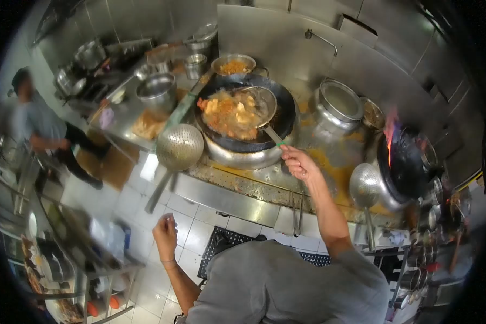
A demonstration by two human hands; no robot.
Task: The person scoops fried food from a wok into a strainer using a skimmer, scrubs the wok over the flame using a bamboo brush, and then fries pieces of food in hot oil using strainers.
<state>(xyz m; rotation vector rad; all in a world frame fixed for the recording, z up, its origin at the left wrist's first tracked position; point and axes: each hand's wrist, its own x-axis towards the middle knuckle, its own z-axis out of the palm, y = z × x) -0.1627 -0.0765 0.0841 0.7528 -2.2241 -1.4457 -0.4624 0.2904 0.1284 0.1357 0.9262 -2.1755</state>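
My right hand (301, 163) is closed around the handle of a round strainer (274, 135), whose bowl dips into the wok (287, 116). Bubbling oil with orange and pale yellow pieces of food (229, 114) fills the wok, partly against the strainer's rim. Away from the stove, over the tiled floor, my left hand (166, 233) hangs with its fingers curled in and nothing visible in them. Nearest to it is the handle of a large perforated ladle (180, 147), which rests at the stove's edge.
Flames (390, 137) rise beside a second wok (410, 162) on the right. Another perforated ladle (365, 186) lies before it. Behind the wok stands a bowl of fried food (234, 67); a lidded pot (340, 102) sits to its right. A person (51, 129) stands at far left.
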